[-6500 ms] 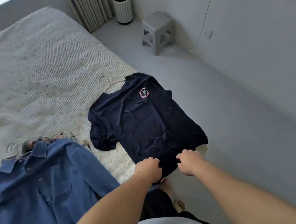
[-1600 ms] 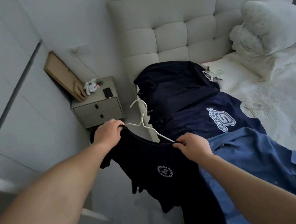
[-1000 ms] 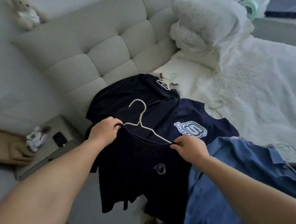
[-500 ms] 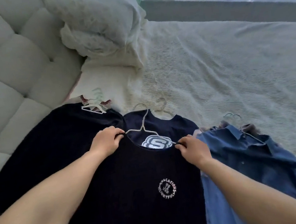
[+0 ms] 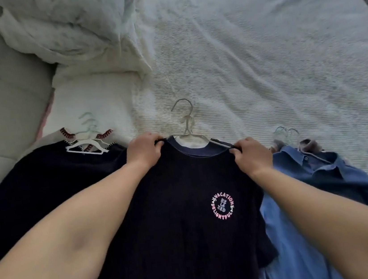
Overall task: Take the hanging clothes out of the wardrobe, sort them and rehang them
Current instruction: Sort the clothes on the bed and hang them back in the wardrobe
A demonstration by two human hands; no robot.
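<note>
Closest to you is the dark tee [image 5: 177, 222] with the round "VACATION DELIGHTFUL" print, spread flat on the bed [image 5: 261, 59] on top of another navy shirt. Your left hand [image 5: 143, 150] has its fingers curled round the left shoulder at the collar, and your right hand [image 5: 251, 155] pinches the right shoulder. The white hanger [image 5: 187, 125] pokes out of the neck. A blue button shirt [image 5: 314, 192] lies just right, a black garment [image 5: 43, 181] left, crumpled white bedding [image 5: 70, 30] beyond.
</note>
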